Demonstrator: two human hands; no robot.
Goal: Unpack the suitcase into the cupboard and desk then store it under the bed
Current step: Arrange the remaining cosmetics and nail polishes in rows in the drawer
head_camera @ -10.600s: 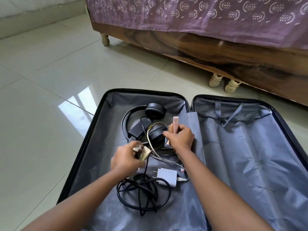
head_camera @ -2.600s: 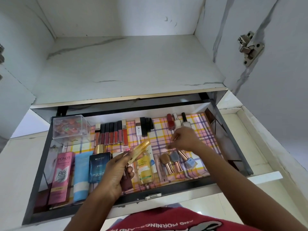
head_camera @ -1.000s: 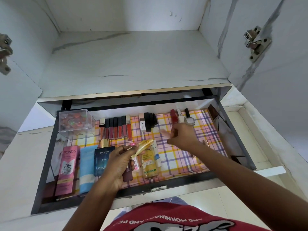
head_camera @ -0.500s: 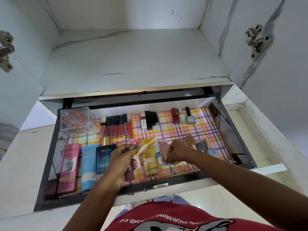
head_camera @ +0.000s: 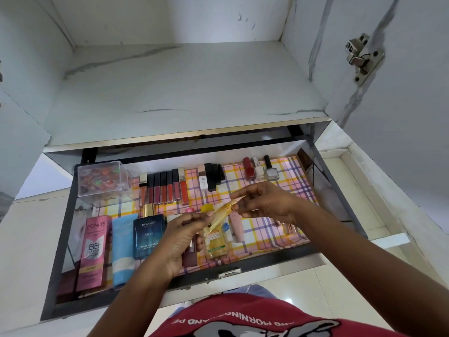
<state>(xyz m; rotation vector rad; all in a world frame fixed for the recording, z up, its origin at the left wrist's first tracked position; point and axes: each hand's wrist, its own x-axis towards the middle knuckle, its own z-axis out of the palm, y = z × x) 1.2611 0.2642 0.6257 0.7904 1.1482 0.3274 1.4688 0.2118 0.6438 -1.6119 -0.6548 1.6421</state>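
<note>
Yellow tube (head_camera: 221, 213) sits between both hands over the open drawer (head_camera: 339, 190), tilted w/ its cap end toward 1 o'clock. Left hand (head_camera: 181, 235) pinches the lower end; right hand (head_camera: 263, 200) pinches the cap end, fingers curled. Left hand also grips a dark maroon item (head_camera: 190, 255) under the palm, can't tell what. Drawer has a plaid liner (head_camera: 289, 181). At 9 o'clock from the tube: pink BB cream box (head_camera: 91, 251), blue tube (head_camera: 122, 249), navy cologne box (head_camera: 147, 235). At 11 o'clock: clear box (head_camera: 104, 182), then a row of lip glosses (head_camera: 162, 189). At 1 o'clock: three nail polishes (head_camera: 260, 169). Yellow bottle (head_camera: 215, 242) lies just below the tube. Suitcase isn't in view.
</note>
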